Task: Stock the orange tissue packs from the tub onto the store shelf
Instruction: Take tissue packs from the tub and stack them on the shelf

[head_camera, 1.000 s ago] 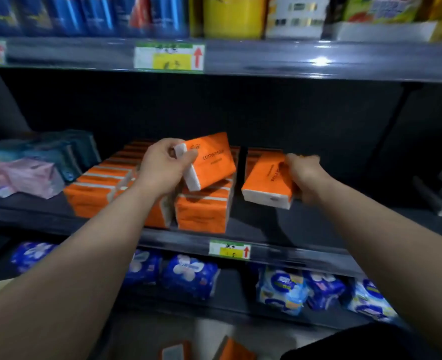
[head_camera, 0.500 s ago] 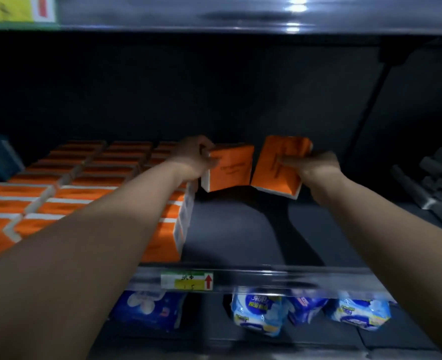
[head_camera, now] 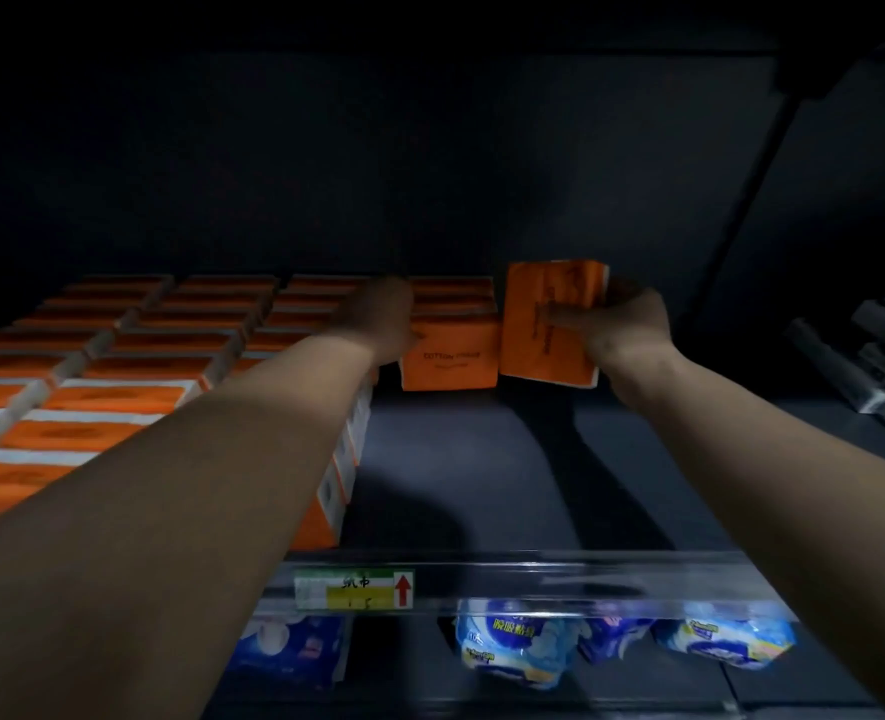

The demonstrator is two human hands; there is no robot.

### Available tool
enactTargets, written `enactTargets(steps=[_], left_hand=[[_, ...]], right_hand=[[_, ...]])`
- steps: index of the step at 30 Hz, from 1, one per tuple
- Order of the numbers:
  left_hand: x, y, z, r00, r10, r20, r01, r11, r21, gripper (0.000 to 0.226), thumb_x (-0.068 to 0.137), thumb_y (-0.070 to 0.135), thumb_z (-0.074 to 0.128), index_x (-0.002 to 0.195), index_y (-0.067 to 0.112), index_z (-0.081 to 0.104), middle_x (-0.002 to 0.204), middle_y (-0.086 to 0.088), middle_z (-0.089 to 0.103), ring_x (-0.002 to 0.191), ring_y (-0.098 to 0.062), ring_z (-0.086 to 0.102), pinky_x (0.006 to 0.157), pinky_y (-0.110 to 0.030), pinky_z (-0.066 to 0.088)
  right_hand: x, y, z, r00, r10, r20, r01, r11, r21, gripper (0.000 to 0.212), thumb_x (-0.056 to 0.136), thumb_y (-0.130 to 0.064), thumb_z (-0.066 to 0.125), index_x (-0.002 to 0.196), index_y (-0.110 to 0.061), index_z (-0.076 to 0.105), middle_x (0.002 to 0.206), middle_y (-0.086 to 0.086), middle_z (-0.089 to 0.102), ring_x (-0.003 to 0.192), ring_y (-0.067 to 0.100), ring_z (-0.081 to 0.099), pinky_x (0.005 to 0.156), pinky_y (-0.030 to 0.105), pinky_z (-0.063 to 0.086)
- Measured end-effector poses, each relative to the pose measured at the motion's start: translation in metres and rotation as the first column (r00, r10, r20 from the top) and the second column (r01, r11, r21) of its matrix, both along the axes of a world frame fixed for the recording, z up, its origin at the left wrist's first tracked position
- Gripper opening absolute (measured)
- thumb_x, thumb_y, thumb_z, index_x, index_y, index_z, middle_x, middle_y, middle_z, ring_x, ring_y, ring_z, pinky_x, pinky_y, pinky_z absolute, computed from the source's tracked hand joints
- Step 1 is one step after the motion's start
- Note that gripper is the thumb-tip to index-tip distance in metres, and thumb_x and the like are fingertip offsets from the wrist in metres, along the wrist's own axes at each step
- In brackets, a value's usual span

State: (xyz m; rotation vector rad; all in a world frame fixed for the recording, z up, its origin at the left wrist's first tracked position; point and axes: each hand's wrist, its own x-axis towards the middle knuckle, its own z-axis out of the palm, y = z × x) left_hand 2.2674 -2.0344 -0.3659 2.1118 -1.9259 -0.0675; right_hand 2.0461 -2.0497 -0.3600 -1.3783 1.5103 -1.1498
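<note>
Deep in the dark shelf (head_camera: 487,459), my left hand (head_camera: 385,322) holds the left edge of an orange tissue pack (head_camera: 453,358). This pack stands upright on the shelf floor, in front of other orange packs at the back. Right beside it, my right hand (head_camera: 624,327) grips a second orange tissue pack (head_camera: 546,324), upright and slightly tilted, its lower edge just above the shelf. The two packs almost touch. Rows of stocked orange packs (head_camera: 118,366) fill the shelf's left half. The tub is out of view.
Bare shelf floor lies in front of and to the right of the two packs. Dark metal parts (head_camera: 871,356) lie at the far right. A clear rail with a price label (head_camera: 354,589) runs along the front edge. Blue packs (head_camera: 513,646) sit on the shelf below.
Both hands have reached further back into the shelf. The left pack now stands upright on the shelf floor. The right pack has turned upright next to it. The camera has moved closer.
</note>
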Motion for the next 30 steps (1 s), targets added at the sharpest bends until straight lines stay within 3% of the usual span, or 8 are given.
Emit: enactTargets(steps=[3,6,10,13,18,24,26,30], left_hand=[[0.0,0.0,-0.002,1.0,-0.012,0.012,0.012,1.0,0.003,0.037,0.083,0.015,0.065,0.117,0.004,0.057,0.121,-0.016,0.058,0.11,-0.03,0.056,0.08,-0.029,0.041],[0.002,0.007,0.003,0.999,-0.036,0.028,0.036,0.999,-0.002,0.043,0.083,0.017,0.067,0.122,0.004,0.055,0.125,-0.017,0.056,0.114,-0.031,0.054,0.084,-0.029,0.04],[0.014,0.022,0.014,0.999,-0.043,0.019,0.044,0.998,-0.04,0.037,0.083,0.024,0.066,0.116,0.008,0.06,0.12,-0.014,0.061,0.11,-0.031,0.057,0.079,-0.027,0.04],[0.022,0.036,0.021,1.0,0.002,-0.001,-0.002,0.997,-0.071,0.028,0.089,0.026,0.058,0.111,0.01,0.063,0.117,-0.012,0.063,0.106,-0.03,0.059,0.08,-0.028,0.043],[0.03,0.052,0.019,0.997,0.021,-0.077,-0.029,0.994,-0.106,0.027,0.092,0.025,0.053,0.113,0.015,0.066,0.12,-0.009,0.064,0.109,-0.028,0.058,0.089,-0.03,0.046],[0.046,0.055,0.011,0.992,0.064,-0.107,-0.075,0.991,-0.107,0.033,0.087,0.04,0.055,0.114,0.024,0.064,0.122,-0.002,0.064,0.11,-0.024,0.059,0.095,-0.034,0.047],[0.049,0.057,0.01,0.99,0.069,-0.125,-0.083,0.991,-0.106,0.035,0.085,0.045,0.055,0.114,0.027,0.064,0.12,0.0,0.065,0.108,-0.022,0.06,0.094,-0.036,0.049],[0.05,0.061,0.009,0.991,0.076,-0.114,-0.088,0.99,-0.11,0.033,0.087,0.043,0.055,0.113,0.025,0.064,0.12,-0.001,0.065,0.109,-0.023,0.06,0.095,-0.036,0.048]], right_hand=[[-0.002,0.006,0.004,0.998,0.04,-0.043,-0.041,0.999,-0.018,0.052,0.066,-0.022,0.085,0.112,-0.016,0.063,0.108,0.0,0.066,0.097,0.019,0.064,0.088,0.039,0.053],[-0.001,0.015,0.009,0.987,0.12,-0.112,-0.127,0.99,-0.06,0.04,0.068,-0.018,0.083,0.104,-0.018,0.064,0.102,-0.001,0.066,0.09,0.016,0.063,0.082,0.032,0.053],[0.013,0.023,0.009,0.953,0.189,-0.236,-0.212,0.974,-0.078,0.057,0.065,-0.017,0.084,0.118,-0.016,0.061,0.108,-0.001,0.064,0.093,0.013,0.062,0.076,0.025,0.05],[0.028,0.029,0.009,0.879,0.262,-0.399,-0.314,0.947,-0.07,0.06,0.067,-0.017,0.082,0.121,-0.019,0.056,0.105,-0.004,0.06,0.09,0.011,0.059,0.067,0.019,0.046],[0.059,0.033,0.001,0.699,0.319,-0.639,-0.462,0.885,-0.063,0.056,0.07,-0.02,0.078,0.121,-0.026,0.056,0.117,0.003,0.06,0.107,0.022,0.057,0.085,0.027,0.047],[0.078,0.027,-0.013,0.449,0.145,-0.882,-0.492,0.864,-0.109,0.052,0.082,-0.03,0.066,0.131,-0.034,0.05,0.138,0.007,0.042,0.124,0.029,0.034,0.103,0.035,0.028],[0.079,0.025,-0.017,0.427,0.125,-0.896,-0.478,0.872,-0.106,0.052,0.085,-0.028,0.063,0.133,-0.036,0.047,0.139,0.008,0.039,0.124,0.029,0.032,0.102,0.035,0.027],[0.076,0.028,-0.02,0.478,0.138,-0.867,-0.479,0.869,-0.126,0.052,0.083,-0.033,0.065,0.133,-0.035,0.049,0.138,0.006,0.041,0.124,0.028,0.034,0.103,0.035,0.026]])
